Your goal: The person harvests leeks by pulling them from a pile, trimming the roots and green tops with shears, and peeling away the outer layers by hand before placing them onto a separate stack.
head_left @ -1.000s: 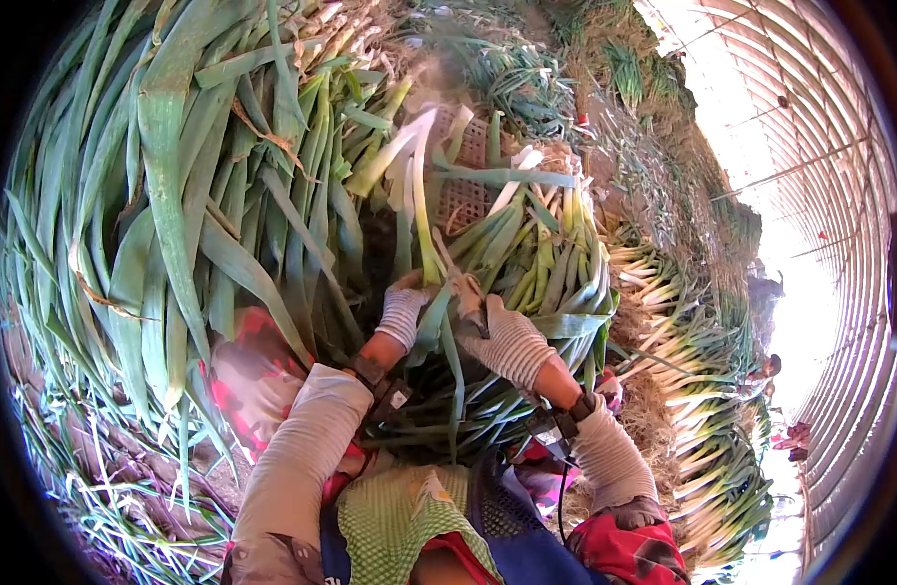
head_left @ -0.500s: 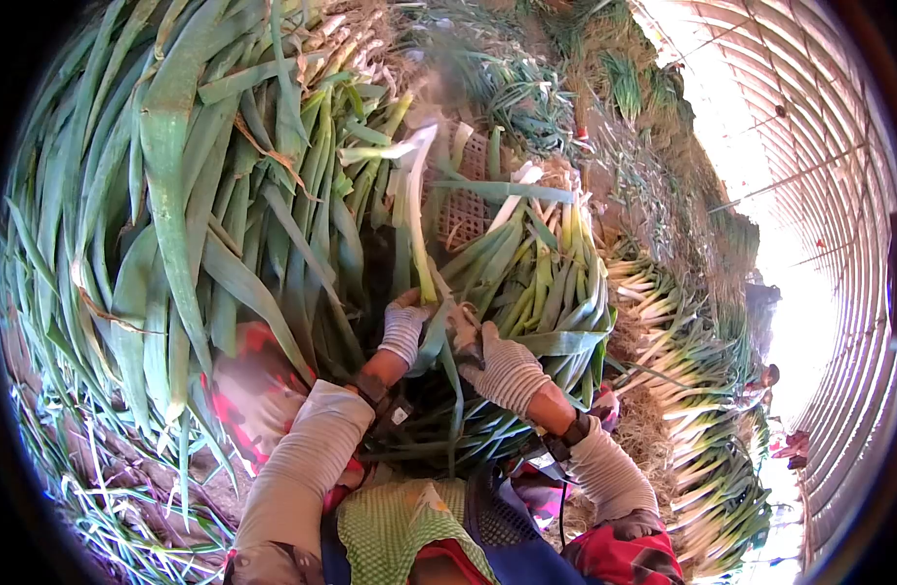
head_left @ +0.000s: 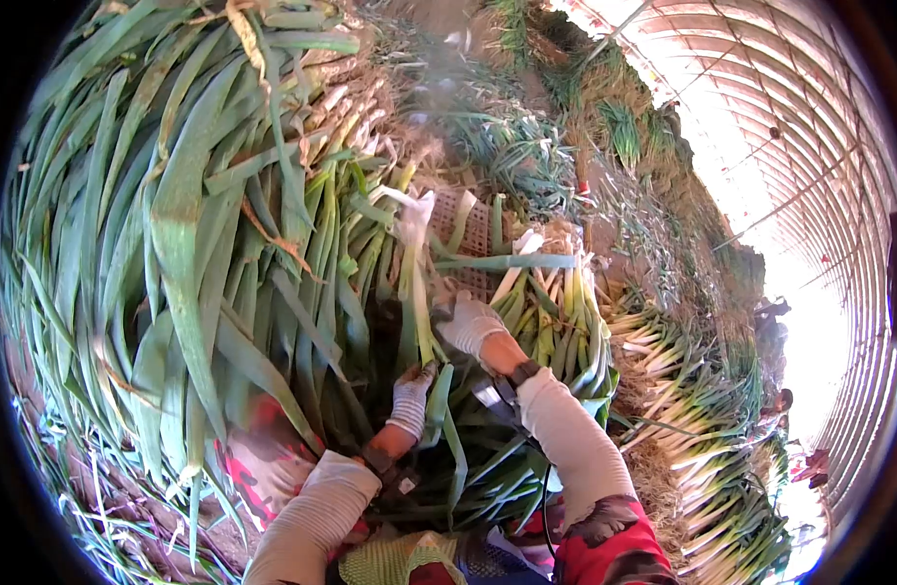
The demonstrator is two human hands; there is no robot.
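Note:
A leek stands nearly upright in front of me, its white root end pointing away. My left hand, in a striped glove with dark fingertips, is closed around its green lower part. My right hand, gloved too, is just right of the stalk with its fingers curled in; whether they touch the stalk or hold a leaf is hidden. Right of that hand lies a bunch of leeks with pale ends facing away. To my left is a big heap of leeks with long, broad green leaves.
A brown perforated crate sits behind the stalk. A long row of leeks lies along the right side. Loose leaves litter the ground ahead. Beyond are a person and the arched frame of a tunnel greenhouse.
My right hand has moved away from me and slightly left, up along the stalk. My left hand is lower in view, still around the leek. The camera view has shifted a little.

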